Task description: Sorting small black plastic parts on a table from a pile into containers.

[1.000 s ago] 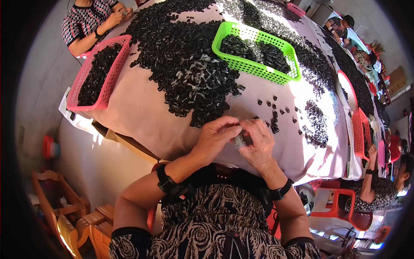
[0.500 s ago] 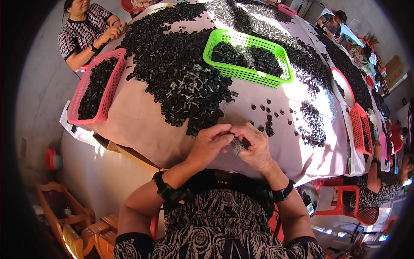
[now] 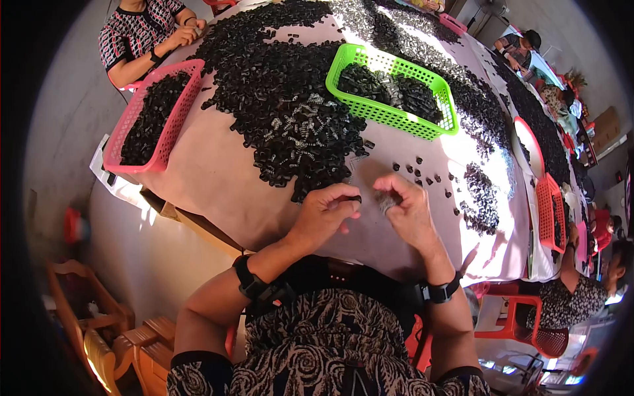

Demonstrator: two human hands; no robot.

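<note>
Over the near edge of the cloth-covered table, my left hand (image 3: 323, 212) is closed in a pinch on a small black plastic piece (image 3: 357, 198), which shows at the fingertips. A short gap separates it from my right hand (image 3: 411, 212), whose curled fingers hold a small clump of grey, coil-like metal springs (image 3: 385, 202). Individual springs cannot be made out there. Just beyond my hands spreads a big heap of black plastic pieces (image 3: 264, 86), with shiny coil springs (image 3: 307, 125) lying on top. Several loose black pieces (image 3: 429, 180) lie beyond my right hand.
A green basket (image 3: 396, 124) of black pieces stands past the heap. At the left is a pink basket (image 3: 188, 99) of similar pieces, beside a seated person (image 3: 142, 33). A red basket (image 3: 551, 211) and other people sit at the right. A wooden chair (image 3: 86, 297) stands lower left.
My hands, together before, have come apart. The right has moved right with the grey clump, while the left keeps its pinch on the black piece. The whole view has shifted slightly.
</note>
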